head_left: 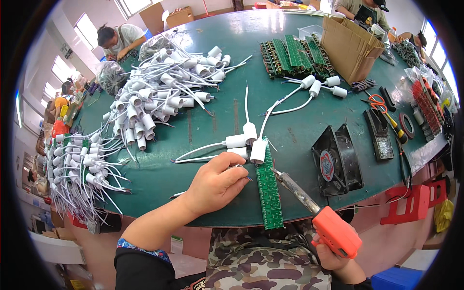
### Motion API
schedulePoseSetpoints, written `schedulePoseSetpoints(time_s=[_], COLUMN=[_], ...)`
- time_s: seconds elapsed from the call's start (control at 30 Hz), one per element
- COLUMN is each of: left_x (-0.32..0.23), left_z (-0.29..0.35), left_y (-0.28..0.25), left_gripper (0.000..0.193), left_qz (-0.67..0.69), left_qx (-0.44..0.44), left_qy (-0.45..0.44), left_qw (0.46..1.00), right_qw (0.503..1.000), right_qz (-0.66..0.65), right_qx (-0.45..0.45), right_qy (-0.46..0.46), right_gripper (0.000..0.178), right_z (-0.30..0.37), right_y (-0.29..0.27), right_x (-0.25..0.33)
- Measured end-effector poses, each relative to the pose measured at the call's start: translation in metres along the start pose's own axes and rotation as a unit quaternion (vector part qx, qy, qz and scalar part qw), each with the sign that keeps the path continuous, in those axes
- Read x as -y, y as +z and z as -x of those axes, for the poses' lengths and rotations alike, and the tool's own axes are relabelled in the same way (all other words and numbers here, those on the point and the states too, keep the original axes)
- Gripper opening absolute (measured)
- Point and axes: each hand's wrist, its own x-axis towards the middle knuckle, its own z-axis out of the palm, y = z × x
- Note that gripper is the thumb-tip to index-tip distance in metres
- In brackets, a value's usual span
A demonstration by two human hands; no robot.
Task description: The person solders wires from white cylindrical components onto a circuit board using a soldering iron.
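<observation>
My left hand (215, 186) is closed in a pinch over the table's front part, thumb against forefinger. A small wire end with a blue tip (249, 179) pokes out between its fingers; most of it is hidden. My right hand (331, 256) grips a red-handled soldering iron (333, 229), its metal tip pointing up and left, close to a long green circuit board (268, 193). That board lies lengthwise towards me, reaching the table edge. At its far end rests a white cylindrical socket (258, 152) with a white cable. More white sockets (235, 141) lie just beyond my left hand.
A big heap of white cabled sockets (164, 87) fills the far left, with boarded ones (77, 164) nearer. Black fan (338, 162) stands right of the board. Beyond are stacked circuit boards (292, 53), a cardboard box (350, 48), scissors (376, 102) and pliers (405, 162). Other people sit around.
</observation>
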Motion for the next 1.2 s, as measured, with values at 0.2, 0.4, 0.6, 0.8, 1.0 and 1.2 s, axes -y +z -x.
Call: schedulePoseSetpoints(time_s=[0.2, 0.4, 0.6, 0.8, 1.0, 1.2], left_x=[-0.006, -0.005, -0.001, 0.001, 0.0, -0.001], left_z=[-0.006, -0.008, -0.003, -0.002, -0.002, -0.002], left_y=[0.0, 0.002, 0.012, 0.016, 0.014, 0.015], left_gripper=[0.021, 0.019, 0.019, 0.018, 0.02, 0.017], left_qz=[-0.04, -0.055, -0.008, 0.039, 0.017, 0.035], left_qx=[-0.022, -0.022, -0.042, -0.053, -0.037, -0.05], left_qy=[0.038, 0.048, 0.019, -0.026, 0.01, 0.001], left_qw=[0.998, 0.997, 0.999, 0.997, 0.999, 0.998], right_qw=[0.999, 0.995, 0.996, 0.998, 0.995, 0.995], right_qz=[0.011, 0.049, 0.025, 0.005, 0.022, 0.005], right_qx=[0.03, 0.059, 0.061, 0.044, 0.045, 0.05], right_qy=[-0.034, -0.061, -0.054, -0.05, -0.086, -0.084], right_gripper=[0.043, 0.061, 0.059, 0.059, 0.059, 0.06], right_z=[-0.002, 0.008, -0.005, -0.007, -0.01, -0.013], right_y=[0.0, 0.0, 0.001, 0.004, 0.004, 0.005], right_x=[-0.009, -0.021, -0.016, -0.011, -0.01, -0.009])
